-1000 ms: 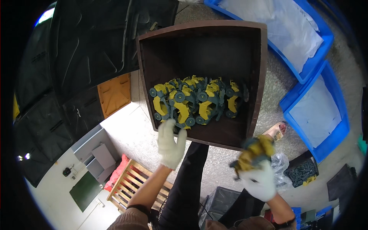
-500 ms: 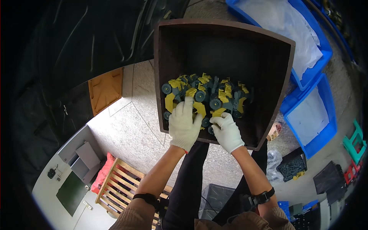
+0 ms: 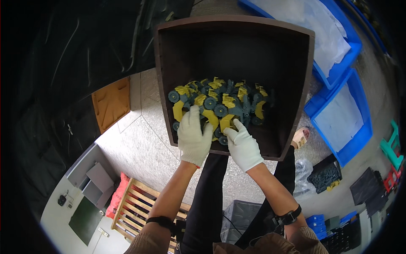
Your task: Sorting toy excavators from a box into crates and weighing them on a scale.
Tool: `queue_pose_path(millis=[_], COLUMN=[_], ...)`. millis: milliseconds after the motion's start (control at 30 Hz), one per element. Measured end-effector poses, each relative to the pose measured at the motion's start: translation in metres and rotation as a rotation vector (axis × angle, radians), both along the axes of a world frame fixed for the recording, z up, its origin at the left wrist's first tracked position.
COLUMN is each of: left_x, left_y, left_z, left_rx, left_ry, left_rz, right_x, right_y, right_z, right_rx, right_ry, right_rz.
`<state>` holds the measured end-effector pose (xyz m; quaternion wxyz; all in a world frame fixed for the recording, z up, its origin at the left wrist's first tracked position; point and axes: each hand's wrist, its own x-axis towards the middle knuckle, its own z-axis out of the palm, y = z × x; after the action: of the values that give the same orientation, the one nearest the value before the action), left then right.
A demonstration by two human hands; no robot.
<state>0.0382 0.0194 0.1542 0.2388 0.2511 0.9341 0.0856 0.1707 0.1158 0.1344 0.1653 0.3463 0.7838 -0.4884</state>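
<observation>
Several dark grey and yellow toy vehicles (image 3: 221, 111) with wheels are packed close together along the near and middle part of a dark brown box (image 3: 292, 93). My left hand (image 3: 194, 142), in a white knit glove, rests over the near left vehicles, its fingers stretched out and the thumb apart. My right hand (image 3: 244, 147), gloved too, has its thumb and index finger at the yellow front part (image 3: 226, 122) of a toy vehicle in the middle of the near row. The undersides of the vehicles and some of the fingertips' contact are hidden.
Two blue bins (image 3: 364, 122) with white liners stand on the floor to the right. A large black sheet (image 3: 105, 42) covers the upper left. Below left are a slatted wooden stool (image 3: 137, 203) and a red cushion (image 3: 120, 195). A grey crate (image 3: 241, 216) stands between my legs.
The box and its contents have shifted left and slightly up in view. The middle near toy vehicle sits closer to its left neighbour, with my right hand moved left along with it.
</observation>
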Motion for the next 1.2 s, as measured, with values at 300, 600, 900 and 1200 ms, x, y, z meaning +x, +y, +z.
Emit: queue_pose_path(millis=[300, 600, 900, 1200], left_x=[0.058, 0.169, 0.252, 0.299], left_y=[-0.015, -0.08, -0.054, 0.077], left_z=[0.03, 0.101, 0.09, 0.063], left_rx=[0.152, -0.336, -0.3, -0.284], left_ry=[0.048, -0.363, -0.419, -0.555], left_rz=[-0.118, -0.147, -0.199, -0.267], right_x=[0.102, 0.347, 0.531, 0.515], right_y=[0.036, 0.098, 0.107, 0.129], right_z=[0.053, 0.015, -0.172, -0.332], right_rx=[-0.34, -0.568, -0.415, -0.246], right_ry=[0.223, -0.138, -0.043, 0.171], right_rz=[-0.504, -1.274, -1.003, -1.655])
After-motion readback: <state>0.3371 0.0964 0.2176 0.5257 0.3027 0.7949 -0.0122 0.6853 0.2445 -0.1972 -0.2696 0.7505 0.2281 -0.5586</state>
